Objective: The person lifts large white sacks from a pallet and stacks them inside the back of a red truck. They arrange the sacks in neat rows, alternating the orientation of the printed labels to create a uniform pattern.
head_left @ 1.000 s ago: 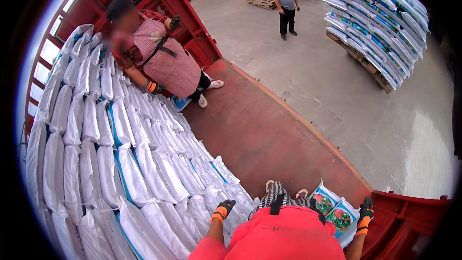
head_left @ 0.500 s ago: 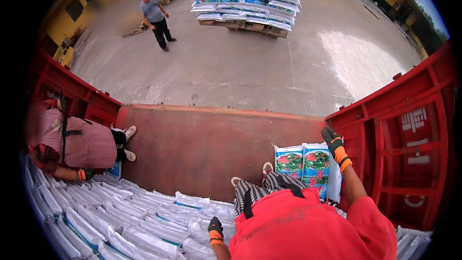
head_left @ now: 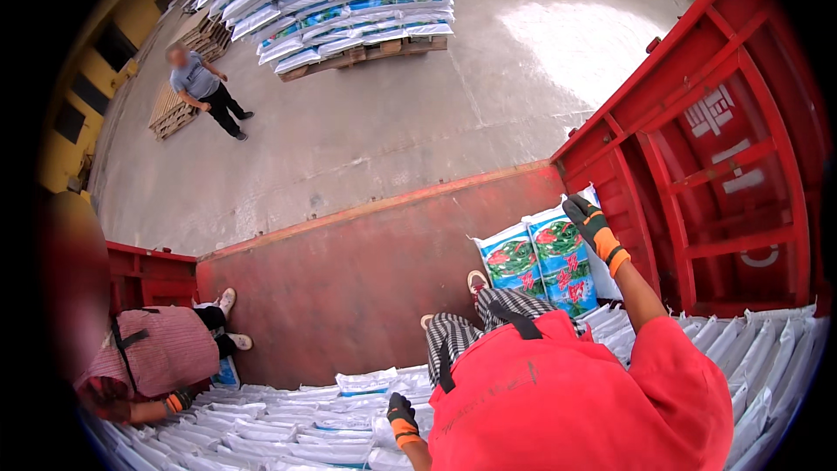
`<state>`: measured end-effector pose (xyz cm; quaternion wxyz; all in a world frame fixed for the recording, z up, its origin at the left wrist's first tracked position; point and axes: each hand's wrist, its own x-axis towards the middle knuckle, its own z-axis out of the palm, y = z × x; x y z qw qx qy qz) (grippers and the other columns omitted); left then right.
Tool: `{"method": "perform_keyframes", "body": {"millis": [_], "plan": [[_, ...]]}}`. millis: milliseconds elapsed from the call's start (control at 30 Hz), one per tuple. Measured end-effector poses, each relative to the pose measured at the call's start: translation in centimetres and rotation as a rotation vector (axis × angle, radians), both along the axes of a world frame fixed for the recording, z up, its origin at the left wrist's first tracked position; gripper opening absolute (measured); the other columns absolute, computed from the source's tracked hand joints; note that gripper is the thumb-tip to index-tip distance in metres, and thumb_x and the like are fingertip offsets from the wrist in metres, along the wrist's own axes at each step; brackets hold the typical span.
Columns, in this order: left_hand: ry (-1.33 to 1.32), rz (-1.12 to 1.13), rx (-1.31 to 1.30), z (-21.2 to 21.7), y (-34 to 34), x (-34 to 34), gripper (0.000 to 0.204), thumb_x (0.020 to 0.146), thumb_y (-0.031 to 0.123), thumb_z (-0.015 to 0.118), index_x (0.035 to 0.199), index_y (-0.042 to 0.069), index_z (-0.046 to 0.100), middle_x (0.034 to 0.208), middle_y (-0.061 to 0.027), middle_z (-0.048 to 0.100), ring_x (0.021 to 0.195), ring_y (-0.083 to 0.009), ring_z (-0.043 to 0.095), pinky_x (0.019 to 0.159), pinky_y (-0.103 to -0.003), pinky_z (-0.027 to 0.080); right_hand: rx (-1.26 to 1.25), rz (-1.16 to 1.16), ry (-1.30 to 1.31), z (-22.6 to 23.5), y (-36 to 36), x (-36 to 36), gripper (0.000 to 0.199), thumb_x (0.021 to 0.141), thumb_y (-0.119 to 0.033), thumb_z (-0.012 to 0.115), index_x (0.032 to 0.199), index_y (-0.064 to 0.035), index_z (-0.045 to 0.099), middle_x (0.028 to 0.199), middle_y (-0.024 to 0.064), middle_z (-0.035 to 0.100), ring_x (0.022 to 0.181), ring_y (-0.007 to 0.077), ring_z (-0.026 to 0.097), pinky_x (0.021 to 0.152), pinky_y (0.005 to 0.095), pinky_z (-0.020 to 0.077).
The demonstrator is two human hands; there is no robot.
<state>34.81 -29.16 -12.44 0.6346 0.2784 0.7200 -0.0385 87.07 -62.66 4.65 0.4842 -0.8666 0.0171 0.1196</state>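
My right hand [head_left: 589, 220], in a black and orange glove, grips the top edge of an upright printed sack [head_left: 567, 266] that stands by the red side wall [head_left: 724, 174]. A second printed sack [head_left: 510, 263] stands beside it on the left. My left hand [head_left: 400, 412], gloved the same way, rests on the white sacks [head_left: 331, 419] laid flat below me, fingers spread. My red shirt and checked trousers fill the lower middle of the view.
A co-worker in a pink striped top [head_left: 161, 362] bends over the white sacks at the left. The red bed floor [head_left: 349, 288] lies ahead. Beyond it is concrete ground with a standing person [head_left: 202, 87], wooden pallets [head_left: 174, 109] and a pallet stack of sacks [head_left: 349, 0].
The view has swung to the right and the red side wall now fills the right edge. My right hand stays on top of the printed sack; my left stays on the white sacks.
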Motion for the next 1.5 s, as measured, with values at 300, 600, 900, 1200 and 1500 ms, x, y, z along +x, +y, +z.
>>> {"method": "perform_keyframes", "body": {"millis": [300, 600, 900, 1200, 1500], "plan": [[0.007, -0.076, 0.105, -0.3, 1.5, 0.0, 0.039, 0.082, 0.043, 0.058, 0.107, 0.014, 0.058, 0.095, -0.0050, 0.060, 0.084, -0.0222, 0.056, 0.072, -0.042, 0.043, -0.078, 0.086, 0.035, 4.4, 4.5, -0.4, 0.049, 0.087, -0.031, 0.062, 0.120, 0.0037, 0.054, 0.115, 0.0163, 0.060, 0.108, 0.0218, 0.056, 0.092, 0.0302, 0.0428], [-0.288, 0.064, 0.370, -4.7, 3.6, -1.7, 0.035, 0.082, 0.037, 0.064, 0.107, 0.013, 0.061, 0.084, -0.0002, 0.058, 0.070, -0.0127, 0.049, 0.058, -0.031, 0.040, 0.030, 0.076, -0.055, 5.1, 8.3, 2.3, 0.047, 0.088, -0.028, 0.061, 0.122, 0.0027, 0.052, 0.115, 0.0119, 0.060, 0.106, 0.0177, 0.055, 0.092, 0.0295, 0.0425], [-0.272, -0.181, 0.673, 8.7, 8.4, 7.6, 0.038, 0.091, 0.017, 0.056, 0.122, -0.005, 0.050, 0.117, -0.0115, 0.056, 0.104, -0.0181, 0.051, 0.095, -0.031, 0.039, 0.067, 0.129, -0.201, 11.7, 11.8, 5.8, 0.052, 0.088, -0.028, 0.062, 0.129, 0.0008, 0.046, 0.123, 0.0127, 0.055, 0.113, 0.0189, 0.052, 0.097, 0.0308, 0.0401], [-0.398, -0.248, 1.083, 20.3, 21.0, 19.3, 0.054, 0.091, 0.012, 0.055, 0.138, 0.000, 0.033, 0.141, -0.0152, 0.036, 0.128, -0.0220, 0.037, 0.106, -0.035, 0.030, -0.148, 0.243, -0.563, 19.5, 17.1, 13.4, 0.060, 0.085, -0.037, 0.063, 0.132, -0.0046, 0.044, 0.134, 0.0154, 0.045, 0.125, 0.0246, 0.042, 0.104, 0.0350, 0.0334], [-0.333, -0.625, 1.463, 34.2, 34.8, 36.7, 0.058, 0.092, 0.015, 0.053, 0.141, -0.001, 0.027, 0.143, -0.0163, 0.033, 0.131, -0.0241, 0.033, 0.106, -0.036, 0.027, -0.232, 0.399, -0.870, 25.1, 29.9, 29.4, 0.070, 0.077, -0.049, 0.067, 0.132, -0.0118, 0.046, 0.135, 0.0154, 0.044, 0.127, 0.0309, 0.039, 0.105, 0.0391, 0.0319]]}}
